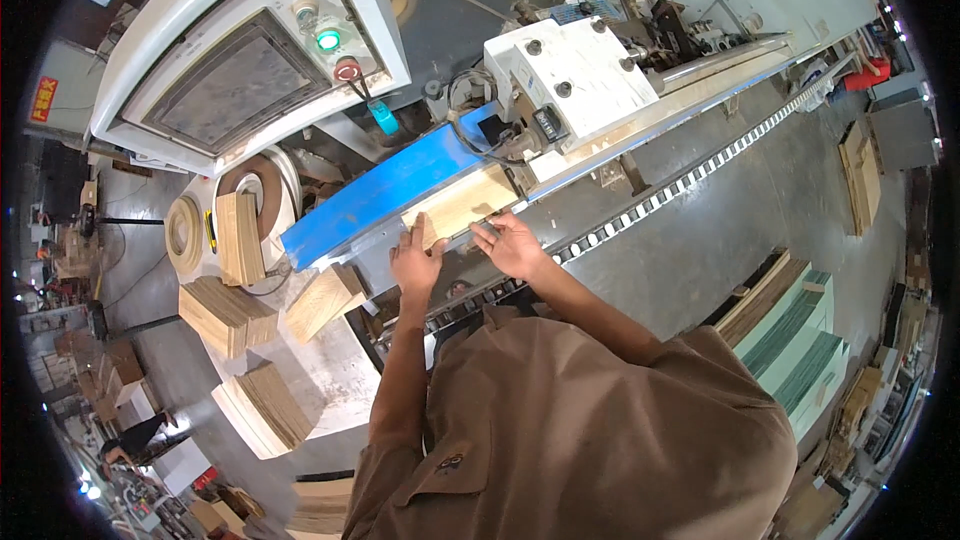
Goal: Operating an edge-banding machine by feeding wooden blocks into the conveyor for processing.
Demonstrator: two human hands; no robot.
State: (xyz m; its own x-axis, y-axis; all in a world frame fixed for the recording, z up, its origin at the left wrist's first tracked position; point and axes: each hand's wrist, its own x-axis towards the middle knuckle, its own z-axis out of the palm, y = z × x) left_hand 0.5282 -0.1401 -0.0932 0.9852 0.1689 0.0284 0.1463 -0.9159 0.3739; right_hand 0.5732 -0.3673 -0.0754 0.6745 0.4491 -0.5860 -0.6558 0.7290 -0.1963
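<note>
A pale wooden board [462,202] lies along the machine's bed, against the blue guide [385,190], its far end close to the white machine head [575,85]. My left hand [415,264] rests at the board's near left end, with fingertips on the wood and the thumb apart. By the board's right front edge is my right hand [514,247], palm partly turned up and fingers loosely bent and apart. Whether its fingertips touch the edge I cannot tell. Neither hand is wrapped round anything.
A control panel [235,80] with a lit green button stands at the left. Stacks of boards [228,315] and a single board [325,302] sit on the white table [345,395]. A roller rail [690,180] runs up to the right. More panels [790,340] are stacked at the right.
</note>
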